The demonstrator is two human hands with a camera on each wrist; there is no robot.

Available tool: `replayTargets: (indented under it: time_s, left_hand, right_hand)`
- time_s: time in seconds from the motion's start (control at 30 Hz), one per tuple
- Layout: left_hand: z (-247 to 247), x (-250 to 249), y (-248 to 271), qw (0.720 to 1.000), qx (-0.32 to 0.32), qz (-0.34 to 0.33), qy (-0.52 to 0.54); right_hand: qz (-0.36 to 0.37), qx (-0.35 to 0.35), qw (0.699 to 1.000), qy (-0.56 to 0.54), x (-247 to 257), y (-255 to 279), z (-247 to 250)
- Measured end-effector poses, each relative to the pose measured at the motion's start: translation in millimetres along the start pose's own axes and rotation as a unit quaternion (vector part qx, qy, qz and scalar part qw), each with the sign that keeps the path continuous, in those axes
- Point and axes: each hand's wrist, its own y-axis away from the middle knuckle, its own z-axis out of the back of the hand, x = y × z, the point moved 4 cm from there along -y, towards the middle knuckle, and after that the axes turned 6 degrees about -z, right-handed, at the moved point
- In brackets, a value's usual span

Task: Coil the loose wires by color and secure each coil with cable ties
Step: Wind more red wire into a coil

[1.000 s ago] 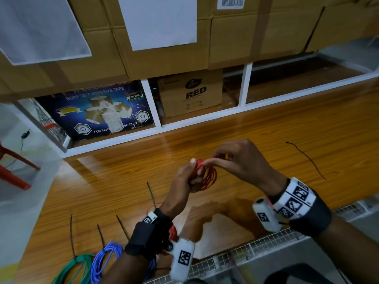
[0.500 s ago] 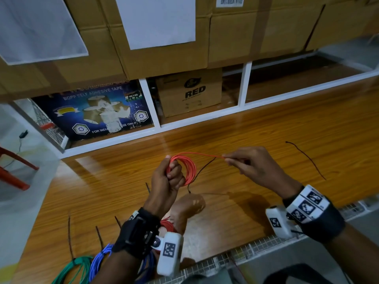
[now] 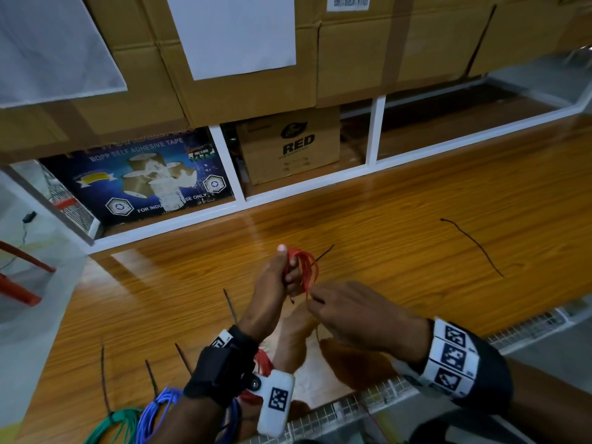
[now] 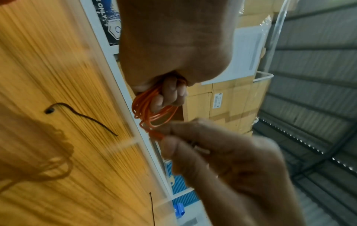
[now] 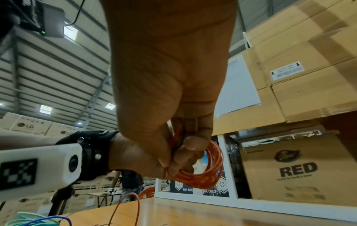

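Note:
My left hand (image 3: 288, 267) is raised above the wooden table (image 3: 416, 219) and grips a red wire coil (image 3: 306, 269) with thumb up and fingers curled through the loops. Just below the coil, my right hand (image 3: 312, 298) pinches the wire's loose end. The left wrist view shows the coil (image 4: 152, 110) round my fingers (image 4: 170, 94) and the right hand (image 4: 172, 137) pinching the end. The coil (image 5: 204, 172) also shows in the right wrist view. More red wire (image 3: 262, 357) lies under my left wrist. A green coil (image 3: 112, 424) and a blue coil (image 3: 153, 411) lie at the near left.
Several black cable ties lie on the table: one behind the coil (image 3: 323, 253), one at the right (image 3: 474, 248), others at the near left (image 3: 104, 376). Cardboard boxes (image 3: 288, 145) fill a white-framed shelf at the back. A wire mesh edge (image 3: 528, 328) runs along the near side.
My right hand has swung from the coil's right side, where it held the wire stretched out, down to below the coil. The stretched length now lies on the coil. My left hand keeps its grip.

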Motion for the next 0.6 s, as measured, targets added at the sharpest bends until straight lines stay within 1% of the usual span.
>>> replayTargets:
  time_s: [0.1, 0.17, 0.2, 0.27, 0.33, 0.37, 0.43, 0.5, 0.6]
  left_hand:
    - [-14, -9, 9, 0.997, 0.033, -0.025, -0.060]
    - [-18, -12, 14, 0.995, 0.058, -0.037, -0.075]
    - [-19, -12, 15, 0.995, 0.070, -0.033, -0.064]
    - [-17, -12, 15, 0.995, 0.095, -0.004, -0.018]
    - [-17, -13, 14, 0.993, 0.114, 0.028, 0.031]
    - [-19, -16, 15, 0.991, 0.122, 0.037, 0.049]
    - [-22, -17, 16, 0.988, 0.134, 0.047, 0.056]
    - [-25, -16, 13, 0.989, 0.121, 0.061, 0.057]
    - [-25, -10, 6, 0.989, 0.088, 0.091, 0.079]
  right_hand:
    - [0.067, -0.086, 0.994, 0.009, 5, -5, 10]
    - [0.113, -0.136, 0.984, 0.015, 5, -7, 15]
    - [0.127, -0.167, 0.978, 0.016, 3, -6, 18]
    - [0.133, -0.232, 0.963, 0.003, -2, -2, 25]
    - [0.110, -0.287, 0.951, -0.023, -12, 0, 30]
    - [0.090, -0.301, 0.948, -0.044, -17, 0, 31]
    - [0.043, -0.304, 0.947, -0.091, -25, -3, 26]
    - [-0.003, -0.318, 0.938, -0.137, -32, -3, 20]
    - [-0.082, -0.366, 0.900, -0.224, -41, 3, 14]
